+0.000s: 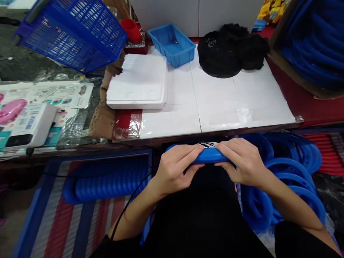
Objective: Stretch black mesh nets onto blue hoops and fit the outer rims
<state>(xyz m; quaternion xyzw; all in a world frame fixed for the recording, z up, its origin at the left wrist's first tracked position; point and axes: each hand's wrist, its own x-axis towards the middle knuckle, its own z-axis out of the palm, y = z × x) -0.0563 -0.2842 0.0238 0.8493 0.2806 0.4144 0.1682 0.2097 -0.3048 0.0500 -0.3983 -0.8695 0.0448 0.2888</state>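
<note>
A blue plastic ring [210, 156] with a black-and-white patterned label [208, 144] on its rim is held level at the table's front edge, close to my body. My left hand [179, 165] pinches its near rim, thumb below and fingers on top. On the other side of the label, my right hand [239, 159] grips the same rim in the same way. Both index fingertips rest at the label's ends. The far part of the ring is hidden behind my hands.
A white foam block [137, 84], light-blue tray [174, 50] and black cap [223, 53] lie on the table. A blue basket [80, 32] leans at the left. Blue rings fill a crate [107, 182], a bag [290, 182] and a carton [317, 46].
</note>
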